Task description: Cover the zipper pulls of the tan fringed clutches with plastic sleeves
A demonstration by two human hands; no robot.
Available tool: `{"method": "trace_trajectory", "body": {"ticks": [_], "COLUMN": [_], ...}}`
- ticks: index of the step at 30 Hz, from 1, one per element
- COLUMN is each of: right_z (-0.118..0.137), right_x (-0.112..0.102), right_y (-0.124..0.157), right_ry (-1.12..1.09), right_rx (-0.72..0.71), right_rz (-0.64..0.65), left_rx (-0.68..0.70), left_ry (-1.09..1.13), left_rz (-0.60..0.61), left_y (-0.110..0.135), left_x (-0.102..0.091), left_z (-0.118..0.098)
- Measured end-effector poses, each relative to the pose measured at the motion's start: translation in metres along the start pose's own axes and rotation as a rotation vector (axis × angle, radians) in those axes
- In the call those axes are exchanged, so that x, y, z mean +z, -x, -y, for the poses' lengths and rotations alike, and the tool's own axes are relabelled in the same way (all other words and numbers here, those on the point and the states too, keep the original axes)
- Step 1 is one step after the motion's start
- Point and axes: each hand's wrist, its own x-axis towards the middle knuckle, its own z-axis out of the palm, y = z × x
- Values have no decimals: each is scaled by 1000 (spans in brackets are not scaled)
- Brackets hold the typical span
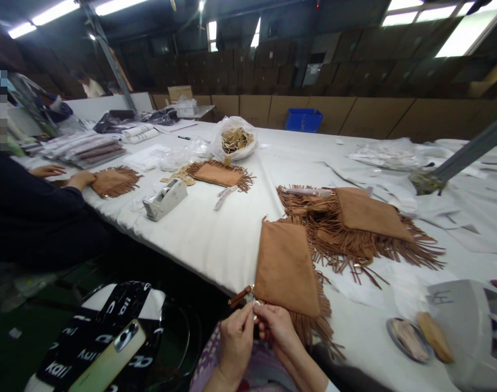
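A brown fringed pouch (287, 267) lies flat at the table's near edge, its fringe spread to the right and below. At its lower left corner, a short brown strap (240, 296) with small metal hardware sticks out. My left hand (237, 335) pinches at this hardware, fingers closed. Right beside it, my right hand (278, 326) pinches the same spot, fingertips almost touching the left ones. The small metal piece between them is mostly hidden, so its exact kind is unclear. Beyond, more fringed brown pouches (371, 215) lie in a pile.
A tape dispenser (167, 198) stands left, near another fringed pouch (218, 174) and a plastic bag of tan tags (236, 140). A grey machine-like object (461, 326) sits at right. On a stool lies a phone (109, 356). A co-worker's hand (82, 179) touches a pouch.
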Motion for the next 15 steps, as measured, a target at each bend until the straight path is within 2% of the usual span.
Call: {"method": "trace_trajectory", "body": {"ticks": [3,6,10,15], "right_z": [2,7,17,19], "right_x": [-3,-7,-7,-3], "right_y": [1,8,17,16], "right_ry": [-4,-72,-210,-168], "right_rx": [57,119,143,136], "right_rz": [4,43,82,111], "left_rx": [176,283,336,346], "left_ry": [-233,-420,-571,-684], "left_rz": [58,136,190,228], "left_y": [5,5,1,-2], "left_x": [-3,-10,-17,-19], "left_z": [5,6,1,-8]}}
